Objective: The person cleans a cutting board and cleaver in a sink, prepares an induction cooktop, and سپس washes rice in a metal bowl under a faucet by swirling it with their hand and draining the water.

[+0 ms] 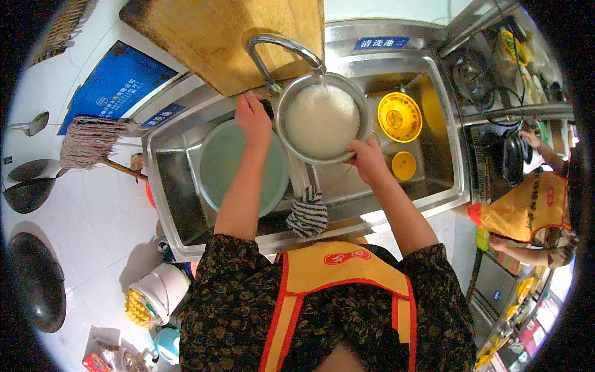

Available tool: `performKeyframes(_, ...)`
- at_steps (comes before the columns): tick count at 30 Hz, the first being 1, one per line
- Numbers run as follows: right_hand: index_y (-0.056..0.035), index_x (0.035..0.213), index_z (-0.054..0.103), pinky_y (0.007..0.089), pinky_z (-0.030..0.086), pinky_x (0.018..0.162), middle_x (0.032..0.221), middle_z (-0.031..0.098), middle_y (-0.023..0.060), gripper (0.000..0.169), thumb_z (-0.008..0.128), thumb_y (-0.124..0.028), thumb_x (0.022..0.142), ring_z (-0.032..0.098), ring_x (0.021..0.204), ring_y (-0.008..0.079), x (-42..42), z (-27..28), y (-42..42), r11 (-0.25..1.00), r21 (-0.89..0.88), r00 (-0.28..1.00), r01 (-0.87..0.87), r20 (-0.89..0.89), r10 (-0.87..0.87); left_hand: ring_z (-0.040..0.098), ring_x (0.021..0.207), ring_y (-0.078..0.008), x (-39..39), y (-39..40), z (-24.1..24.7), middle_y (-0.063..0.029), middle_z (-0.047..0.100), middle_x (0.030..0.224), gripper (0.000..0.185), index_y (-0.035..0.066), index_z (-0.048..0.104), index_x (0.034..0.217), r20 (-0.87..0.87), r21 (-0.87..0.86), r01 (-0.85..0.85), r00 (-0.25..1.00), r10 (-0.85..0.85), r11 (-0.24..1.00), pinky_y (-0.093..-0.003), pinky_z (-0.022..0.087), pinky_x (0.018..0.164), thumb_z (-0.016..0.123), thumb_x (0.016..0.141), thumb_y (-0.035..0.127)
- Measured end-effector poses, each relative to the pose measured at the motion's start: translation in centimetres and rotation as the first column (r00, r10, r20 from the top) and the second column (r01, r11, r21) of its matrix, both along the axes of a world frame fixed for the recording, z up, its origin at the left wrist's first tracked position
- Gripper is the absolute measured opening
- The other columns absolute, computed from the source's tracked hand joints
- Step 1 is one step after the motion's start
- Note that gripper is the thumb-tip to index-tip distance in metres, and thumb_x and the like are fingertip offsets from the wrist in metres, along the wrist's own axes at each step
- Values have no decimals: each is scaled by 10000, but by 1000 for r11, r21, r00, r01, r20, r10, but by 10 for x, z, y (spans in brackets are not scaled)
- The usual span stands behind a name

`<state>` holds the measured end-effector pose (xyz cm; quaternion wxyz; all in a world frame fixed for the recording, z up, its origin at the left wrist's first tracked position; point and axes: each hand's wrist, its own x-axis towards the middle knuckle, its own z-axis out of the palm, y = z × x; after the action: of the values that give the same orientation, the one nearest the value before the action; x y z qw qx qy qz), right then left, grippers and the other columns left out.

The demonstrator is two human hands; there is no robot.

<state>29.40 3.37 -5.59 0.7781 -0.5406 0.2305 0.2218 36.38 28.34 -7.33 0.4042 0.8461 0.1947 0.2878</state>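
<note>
A round metal pot [282,139] is held under the running chrome faucet [284,39], above the divider and right basin of a double stainless-steel sink [297,181]. Pale, rice-like grains [323,123] and cloudy water fill much of it. My left hand [253,118] is closed around what looks like the pot's black handle [267,109], mostly hidden by my fingers. On the opposite side, my right hand [367,158] grips the rim beside a metal loop handle. A large basin of greenish, cloudy water [232,167] sits in the left sink, below my left forearm.
A yellow patterned bowl [399,117] and a smaller yellow dish [403,166] lie in the right basin. A striped cloth [307,214] hangs over the front divider. A wooden board [209,42] leans behind the faucet. Another person in an apron [523,204] stands at right.
</note>
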Motion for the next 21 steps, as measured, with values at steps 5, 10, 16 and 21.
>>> performKeyframes(5,-63,1174,487,352,533,638,1031,603,101,408,533,-88,769,611,826,237,-1,-14,1,999,6,999,-35,-7,36,582,640,-339,-13,-19,48,-176,590,689,297,21,547,772,-143,147,213,971,-192,966,-417,453,594,458,930,255)
performKeyframes(10,-42,1185,460,371,537,669,1049,588,126,426,546,-93,771,611,834,256,-2,-25,4,1000,6,998,-17,-54,17,567,617,-308,-12,-37,50,-138,593,698,203,35,568,845,32,77,490,869,-493,868,-387,464,589,440,927,170)
performKeyframes(16,-40,1160,464,385,545,679,1035,577,114,403,548,-70,768,606,841,255,-4,-8,8,999,43,997,27,-75,-24,597,636,-285,27,-66,38,-120,603,693,160,39,567,845,-33,-223,610,775,-631,761,-374,465,614,443,894,128)
performKeyframes(21,-49,1147,464,384,544,653,1024,571,102,388,544,-58,768,603,838,243,-12,-31,-17,1000,19,996,25,-86,-23,600,733,-286,68,-108,34,-126,596,765,124,48,557,918,-311,-231,577,719,-621,784,-399,475,655,495,851,132)
